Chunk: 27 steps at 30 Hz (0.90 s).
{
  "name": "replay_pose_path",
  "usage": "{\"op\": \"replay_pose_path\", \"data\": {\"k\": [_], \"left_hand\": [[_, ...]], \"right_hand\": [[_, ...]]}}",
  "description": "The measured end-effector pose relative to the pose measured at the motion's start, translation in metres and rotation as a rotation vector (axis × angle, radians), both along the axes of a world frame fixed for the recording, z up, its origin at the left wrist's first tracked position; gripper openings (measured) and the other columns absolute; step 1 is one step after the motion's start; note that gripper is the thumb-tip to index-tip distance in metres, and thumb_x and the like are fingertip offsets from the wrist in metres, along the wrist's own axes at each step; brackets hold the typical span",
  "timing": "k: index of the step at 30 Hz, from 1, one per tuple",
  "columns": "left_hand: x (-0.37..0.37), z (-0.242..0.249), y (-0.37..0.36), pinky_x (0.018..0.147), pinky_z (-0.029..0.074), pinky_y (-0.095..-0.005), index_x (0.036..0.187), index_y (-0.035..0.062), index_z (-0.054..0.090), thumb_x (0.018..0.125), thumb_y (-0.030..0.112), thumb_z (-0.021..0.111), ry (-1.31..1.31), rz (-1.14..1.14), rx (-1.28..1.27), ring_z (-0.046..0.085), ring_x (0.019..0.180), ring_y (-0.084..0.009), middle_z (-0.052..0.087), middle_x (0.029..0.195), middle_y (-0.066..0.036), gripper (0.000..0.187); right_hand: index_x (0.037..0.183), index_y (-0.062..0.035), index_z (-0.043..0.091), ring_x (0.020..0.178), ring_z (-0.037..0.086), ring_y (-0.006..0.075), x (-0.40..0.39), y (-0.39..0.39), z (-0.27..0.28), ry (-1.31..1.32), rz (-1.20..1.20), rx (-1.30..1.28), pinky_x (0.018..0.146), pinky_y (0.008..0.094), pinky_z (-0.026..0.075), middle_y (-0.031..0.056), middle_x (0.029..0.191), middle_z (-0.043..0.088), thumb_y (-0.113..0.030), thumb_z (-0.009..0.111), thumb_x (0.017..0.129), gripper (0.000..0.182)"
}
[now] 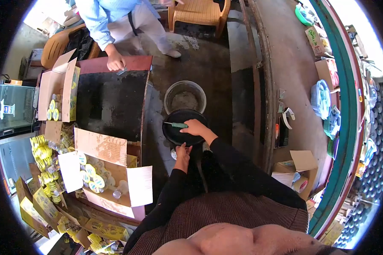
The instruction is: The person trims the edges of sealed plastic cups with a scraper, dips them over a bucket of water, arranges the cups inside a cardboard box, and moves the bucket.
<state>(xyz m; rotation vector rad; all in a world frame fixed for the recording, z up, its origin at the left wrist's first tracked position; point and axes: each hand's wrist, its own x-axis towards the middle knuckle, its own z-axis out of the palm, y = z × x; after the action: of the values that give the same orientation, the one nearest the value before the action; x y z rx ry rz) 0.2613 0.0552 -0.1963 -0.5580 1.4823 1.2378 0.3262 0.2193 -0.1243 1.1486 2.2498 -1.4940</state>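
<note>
My right hand (pixel 196 128) is wrapped around the green handle of a screwdriver-like tool (pixel 180 125). Its thin light shaft points left, over a round black basin (pixel 174 137). At the basin's near edge, my left hand (pixel 183 155) grips the rim, fingertips up against it. Just beyond the black basin is a round metal tub (pixel 169 94) with a greyish bottom, and the basin's far edge overlaps it in view. What lies inside the basin under my right hand is hard to make out.
Left stands a black-topped table (pixel 115 91), where another person's hand (pixel 115 61) rests near a small object. Open cartons (pixel 100 146) of lidded containers stand at left. A plastic chair (pixel 198 17) is at the back. Right are a raised ledge (pixel 266 85) and an open box (pixel 304 174).
</note>
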Motion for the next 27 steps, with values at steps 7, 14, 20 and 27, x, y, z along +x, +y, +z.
{"op": "replay_pose_path", "data": {"k": [7,14,20,27], "left_hand": [[-0.004,-0.009,0.022,0.065,0.061,-0.0401,0.100,0.0011,0.035,0.090,0.004,0.054,-0.045,-0.031,0.075,0.054,0.061,-0.0221,0.046,0.080,-0.010,0.022],[-0.002,0.000,0.054,0.063,0.061,-0.0421,0.106,0.0005,0.032,0.091,0.007,0.055,-0.090,0.025,-0.009,0.056,0.060,-0.0237,0.048,0.078,-0.011,0.027],[-0.008,-0.019,0.062,0.063,0.062,-0.0423,0.112,-0.0006,0.031,0.091,0.008,0.055,-0.099,-0.049,0.108,0.057,0.061,-0.0249,0.048,0.078,-0.012,0.033],[-0.024,-0.008,0.097,0.063,0.062,-0.0416,0.131,-0.0035,0.024,0.091,0.009,0.056,-0.118,-0.107,0.067,0.059,0.063,-0.0274,0.052,0.082,-0.015,0.052]], "right_hand": [[0.087,-0.0001,0.057,0.085,0.058,0.0407,0.002,0.013,-0.009,0.092,-0.078,0.148,0.071,0.0481,0.043,0.0207,0.084,0.062,-0.038,0.066,0.079,0.040],[0.119,-0.0077,0.050,0.101,0.056,0.0367,0.009,0.023,-0.002,0.055,-0.185,0.115,0.079,0.0458,0.044,0.0193,0.103,0.059,-0.024,0.069,0.078,0.048],[0.139,-0.0113,0.034,0.116,0.046,0.0377,0.022,0.033,-0.004,0.098,-0.287,0.193,0.097,0.0437,0.038,0.0193,0.125,0.048,-0.020,0.069,0.078,0.071],[0.139,-0.0085,0.035,0.117,0.046,0.0348,0.056,0.020,-0.019,0.109,-0.636,0.307,0.097,0.0420,0.038,0.0180,0.129,0.045,-0.015,0.066,0.082,0.066]]}}
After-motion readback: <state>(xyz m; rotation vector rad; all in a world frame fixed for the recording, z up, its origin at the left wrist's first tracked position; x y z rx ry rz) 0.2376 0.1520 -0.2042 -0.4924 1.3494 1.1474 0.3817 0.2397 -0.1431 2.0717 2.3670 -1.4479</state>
